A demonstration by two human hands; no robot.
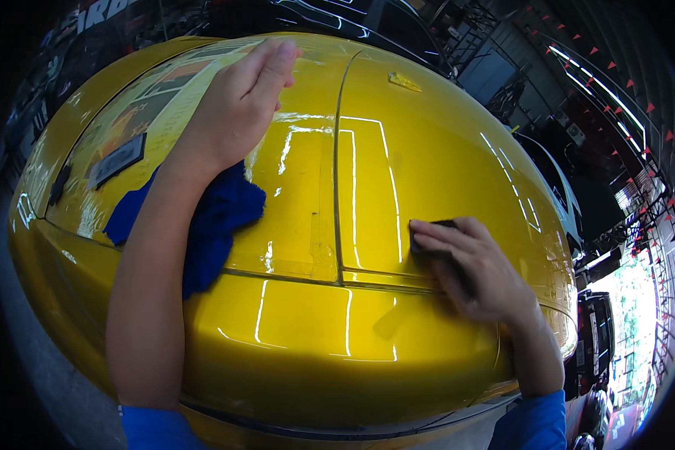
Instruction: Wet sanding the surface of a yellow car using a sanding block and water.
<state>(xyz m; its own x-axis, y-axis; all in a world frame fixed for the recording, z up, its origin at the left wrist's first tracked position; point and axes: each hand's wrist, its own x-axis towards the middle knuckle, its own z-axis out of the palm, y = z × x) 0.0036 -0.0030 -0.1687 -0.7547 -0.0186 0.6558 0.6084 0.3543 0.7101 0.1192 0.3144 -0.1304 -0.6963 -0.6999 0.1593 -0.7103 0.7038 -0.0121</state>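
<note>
The right hand (476,262) grasps a dark handheld block (417,246) — its grip is closed around it, the fingers stretched over the top — and the block lies against the glossy yellow car panel (435,172), near that panel's lower edge and to the right of a dark seam (339,180). Much of the block is hidden beneath the palm.

The left hand (259,82) is farther up, over the yellow panel section left of the seam. It is seen from the thumb side, with the thumb near the top; the other fingers are mostly hidden, so I cannot tell whether its grip is clenched, released or around something, nor whether it touches the paint.

A crumpled blue cloth (229,210) rests on the left section, showing on both sides of the left forearm, which crosses in front of it. Farther left lies a dark-bordered rectangular plate (118,160), set at a slant. A small yellow triangular piece (404,81) sits near the upper edge of the right section. Below both sections, a rounded yellow body part (307,322) carries reflected light lines. Blue sleeves (157,429) cover both arms at the lower edge.
</note>
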